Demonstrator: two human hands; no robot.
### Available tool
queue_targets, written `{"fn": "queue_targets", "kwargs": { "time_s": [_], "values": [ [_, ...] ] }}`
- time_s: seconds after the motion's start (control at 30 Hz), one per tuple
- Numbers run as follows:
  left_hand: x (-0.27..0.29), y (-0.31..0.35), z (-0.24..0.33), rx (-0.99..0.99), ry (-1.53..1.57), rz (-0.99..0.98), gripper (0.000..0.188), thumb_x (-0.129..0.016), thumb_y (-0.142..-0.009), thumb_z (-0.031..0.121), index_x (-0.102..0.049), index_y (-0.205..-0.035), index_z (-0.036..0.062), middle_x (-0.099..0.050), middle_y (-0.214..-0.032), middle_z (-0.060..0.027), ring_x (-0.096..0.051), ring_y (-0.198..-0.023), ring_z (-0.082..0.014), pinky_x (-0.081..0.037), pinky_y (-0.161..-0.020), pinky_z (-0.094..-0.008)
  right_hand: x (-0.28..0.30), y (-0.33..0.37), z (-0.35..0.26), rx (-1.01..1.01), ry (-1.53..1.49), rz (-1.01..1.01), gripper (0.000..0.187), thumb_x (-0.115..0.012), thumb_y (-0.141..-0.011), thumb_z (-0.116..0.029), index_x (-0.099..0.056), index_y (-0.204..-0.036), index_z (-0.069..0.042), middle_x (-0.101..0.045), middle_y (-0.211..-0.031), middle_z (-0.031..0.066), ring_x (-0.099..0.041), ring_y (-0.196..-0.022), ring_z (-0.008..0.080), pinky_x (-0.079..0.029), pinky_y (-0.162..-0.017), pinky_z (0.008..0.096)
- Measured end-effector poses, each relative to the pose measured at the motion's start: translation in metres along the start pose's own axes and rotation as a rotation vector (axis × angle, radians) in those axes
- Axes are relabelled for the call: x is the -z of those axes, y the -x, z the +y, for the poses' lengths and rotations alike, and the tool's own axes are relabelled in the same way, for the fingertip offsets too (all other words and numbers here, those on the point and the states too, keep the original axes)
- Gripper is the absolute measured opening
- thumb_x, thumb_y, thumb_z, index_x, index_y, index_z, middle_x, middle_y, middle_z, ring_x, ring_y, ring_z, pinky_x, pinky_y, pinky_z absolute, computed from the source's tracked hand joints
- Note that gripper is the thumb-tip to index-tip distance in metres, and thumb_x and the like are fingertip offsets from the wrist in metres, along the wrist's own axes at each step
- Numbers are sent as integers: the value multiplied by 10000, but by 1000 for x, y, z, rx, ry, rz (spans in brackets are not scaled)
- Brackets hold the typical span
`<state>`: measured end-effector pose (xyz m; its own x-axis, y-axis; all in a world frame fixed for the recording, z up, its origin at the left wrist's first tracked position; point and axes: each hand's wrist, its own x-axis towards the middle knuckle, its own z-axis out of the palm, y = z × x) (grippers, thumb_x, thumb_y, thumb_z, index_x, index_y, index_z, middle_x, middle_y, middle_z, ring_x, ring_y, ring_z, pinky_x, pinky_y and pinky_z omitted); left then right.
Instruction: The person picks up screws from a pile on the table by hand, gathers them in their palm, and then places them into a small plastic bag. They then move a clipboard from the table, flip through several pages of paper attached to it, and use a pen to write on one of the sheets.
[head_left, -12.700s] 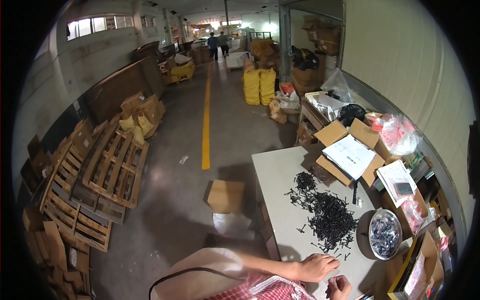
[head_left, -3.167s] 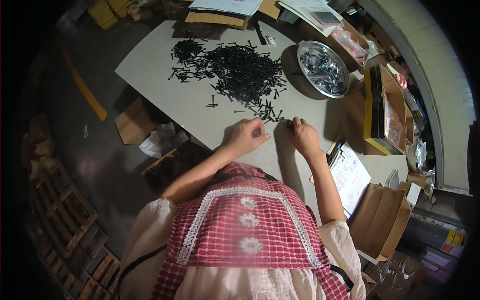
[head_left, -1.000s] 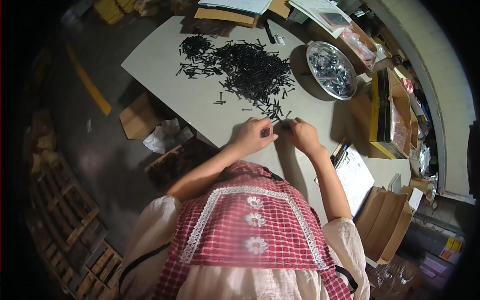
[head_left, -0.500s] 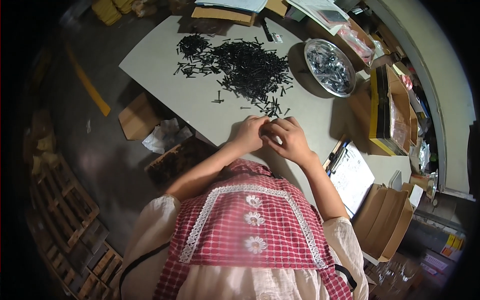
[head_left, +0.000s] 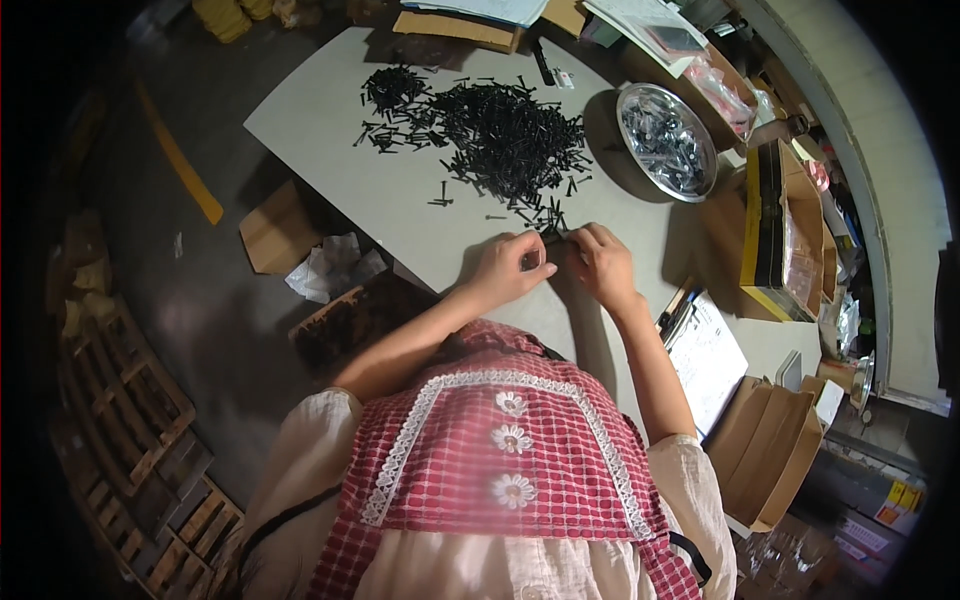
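A large heap of black screws [head_left: 510, 140] lies spread over the pale table, with a few strays at its near edge. Just below those strays, my left hand [head_left: 508, 268] is curled closed. Dark bits that look like black screws show within its curl. Close on its right, my right hand [head_left: 606, 264] has its fingers drawn together at the nearest screws. Whatever sits between those fingertips is hidden. The two hands are slightly apart.
A round metal bowl [head_left: 667, 142] of small bagged parts stands right of the heap. Beyond it are an open yellow-black carton [head_left: 765, 230], a clipboard with paper [head_left: 705, 360] and a cardboard box [head_left: 765, 455]. Wooden pallets [head_left: 130, 400] lie on the floor at left.
My hands were together and have separated. The right hand has moved right and slightly forward toward the stray screws; the left stays nearly in place, its thumb side now showing.
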<state>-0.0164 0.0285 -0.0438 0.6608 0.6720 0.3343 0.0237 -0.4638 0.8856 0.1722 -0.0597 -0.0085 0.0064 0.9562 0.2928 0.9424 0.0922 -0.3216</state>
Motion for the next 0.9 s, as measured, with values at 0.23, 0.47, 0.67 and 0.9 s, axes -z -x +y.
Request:
{"fn": "queue_targets", "kwargs": {
  "time_s": [0.23, 0.47, 0.67, 0.9],
  "values": [
    [0, 4, -3, 0, -16, 26, 204, -780, -757, 118, -587, -794, 62, -631, -690, -27, -625, -642, -191, -505, -621, -321, -20, -1, -21, 110, 308, -40, 125, -621, -780, -144, -630, -885, -78, -593, -868, 87, -597, -843, 271, -468, -760, 382],
    [0, 2, -3, -18, -35, -35, 185, -767, -749, 113, -600, -807, 59, -650, -718, -39, -643, -702, -217, -518, -658, -334, 4, 19, -23, -90, 264, -266, 92, -668, -787, -168, -665, -833, -88, -619, -819, 83, -612, -823, 270, -438, -796, 389],
    [-3, 2, -8, -134, -6, 45, 110, -708, -821, 162, -654, -872, 80, -676, -737, -74, -660, -737, -309, -524, -750, -395, 31, -14, -66, 48, -398, 124, 183, -726, -789, -138, -687, -951, -61, -611, -783, 72, -569, -762, 280, -436, -860, 382],
    [-1, 1, -4, 11, -51, -66, 208, -797, -751, 145, -628, -832, 53, -670, -779, -57, -657, -766, -236, -531, -699, -350, 1, -13, -15, -393, -317, 102, 338, -694, -765, -72, -677, -1097, -16, -657, -929, 167, -663, -784, 318, -534, -699, 401]
  ]
}}
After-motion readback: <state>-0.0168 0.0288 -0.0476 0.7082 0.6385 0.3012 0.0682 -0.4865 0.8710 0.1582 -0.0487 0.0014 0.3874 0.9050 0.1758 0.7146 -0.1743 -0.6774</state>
